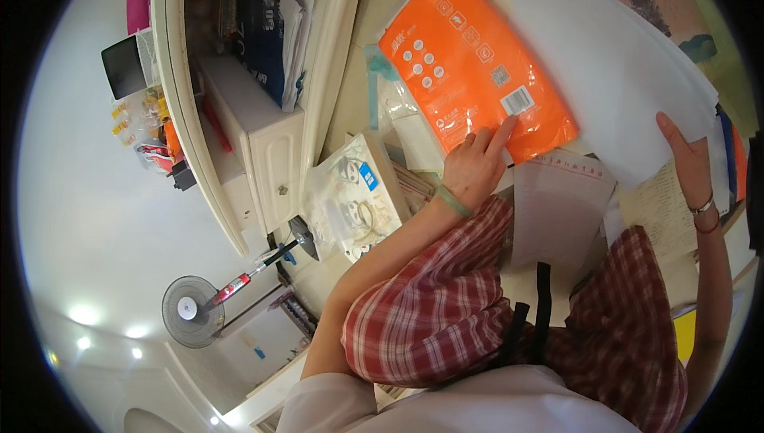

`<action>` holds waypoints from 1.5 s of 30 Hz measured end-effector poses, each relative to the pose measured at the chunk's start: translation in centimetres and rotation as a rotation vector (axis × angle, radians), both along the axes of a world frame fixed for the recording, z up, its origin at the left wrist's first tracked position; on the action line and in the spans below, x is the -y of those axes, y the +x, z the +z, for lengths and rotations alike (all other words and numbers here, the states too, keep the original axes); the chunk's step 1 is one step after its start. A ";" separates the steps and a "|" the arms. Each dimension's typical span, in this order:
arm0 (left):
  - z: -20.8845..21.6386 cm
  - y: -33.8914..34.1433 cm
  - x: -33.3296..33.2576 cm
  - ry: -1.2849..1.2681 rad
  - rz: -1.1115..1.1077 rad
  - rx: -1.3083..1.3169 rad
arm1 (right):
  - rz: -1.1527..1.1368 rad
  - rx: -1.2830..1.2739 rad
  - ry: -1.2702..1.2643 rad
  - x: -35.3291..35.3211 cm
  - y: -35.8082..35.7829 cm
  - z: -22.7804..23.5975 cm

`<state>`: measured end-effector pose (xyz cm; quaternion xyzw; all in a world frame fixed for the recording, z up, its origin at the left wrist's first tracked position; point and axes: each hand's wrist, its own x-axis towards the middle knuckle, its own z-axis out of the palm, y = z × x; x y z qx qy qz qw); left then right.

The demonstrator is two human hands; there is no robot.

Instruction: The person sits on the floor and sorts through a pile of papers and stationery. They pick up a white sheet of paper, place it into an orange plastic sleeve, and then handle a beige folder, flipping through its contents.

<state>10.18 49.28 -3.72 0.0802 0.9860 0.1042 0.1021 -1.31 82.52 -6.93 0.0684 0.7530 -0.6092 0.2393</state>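
Note:
A flat orange plastic packet with white print and a barcode lies on the floor ahead of me. My left hand rests on its near edge, index finger stretched out beside the barcode and other fingers partly bent. On the right, my right hand grips the edge of large white paper sheets; the thumb is on top and the other fingers are hidden underneath. The sheets lie alongside the packet. A whitish sheet with faint red writing is between my knees, below the packet.
Left of my left arm is a white box with panda pictures. An open white cabinet holds a dark blue paper bag. A standing fan is farther left. Handwritten papers lie under my right hand.

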 end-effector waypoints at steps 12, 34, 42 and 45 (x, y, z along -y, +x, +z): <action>-1.3 0.1 -0.4 -0.075 -0.013 0.042 | -0.138 0.252 -0.164 -1.2 -0.7 -3.7; -2.8 -0.5 0.2 0.023 0.043 0.178 | -0.177 0.353 -0.204 -2.8 -1.0 -10.2; -4.1 -0.8 0.3 0.057 0.020 0.228 | -0.064 0.314 0.016 -5.8 -0.6 -12.6; -4.4 -0.9 0.4 0.068 0.003 0.270 | -0.052 0.311 0.052 -5.9 -0.5 -12.6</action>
